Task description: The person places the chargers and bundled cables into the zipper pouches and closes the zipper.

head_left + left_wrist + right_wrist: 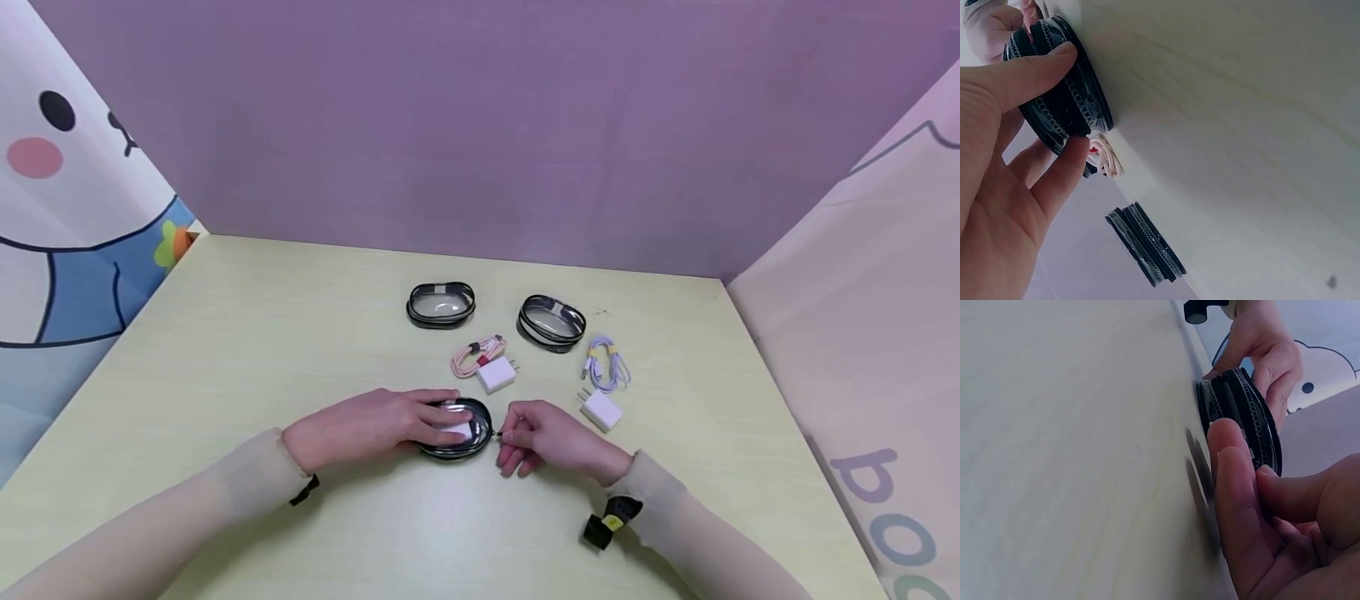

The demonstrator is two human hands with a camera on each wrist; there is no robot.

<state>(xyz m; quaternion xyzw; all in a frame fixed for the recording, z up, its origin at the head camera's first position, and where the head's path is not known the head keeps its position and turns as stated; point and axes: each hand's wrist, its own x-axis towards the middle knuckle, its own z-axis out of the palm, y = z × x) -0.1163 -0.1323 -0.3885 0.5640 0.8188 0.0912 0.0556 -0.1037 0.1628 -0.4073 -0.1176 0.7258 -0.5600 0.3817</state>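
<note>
Between your left hand (378,425) and right hand (551,437), flat on the table (337,533), lies the black-rimmed case (480,421), its long axis running roughly left to right. Your left grips it, fingers across its top; your right, at its right end, pinches the zipper pull (497,433). Two similar cases (441,308) sit beyond.

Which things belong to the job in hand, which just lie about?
In hand:
black zip case, in the left hand
white object within it, partly hidden
apparent zipper pull, in the right hand

Lying about:
rear left zip case
rear right zip case
pink cable
lavender cable
middle white charger
right white charger
</note>
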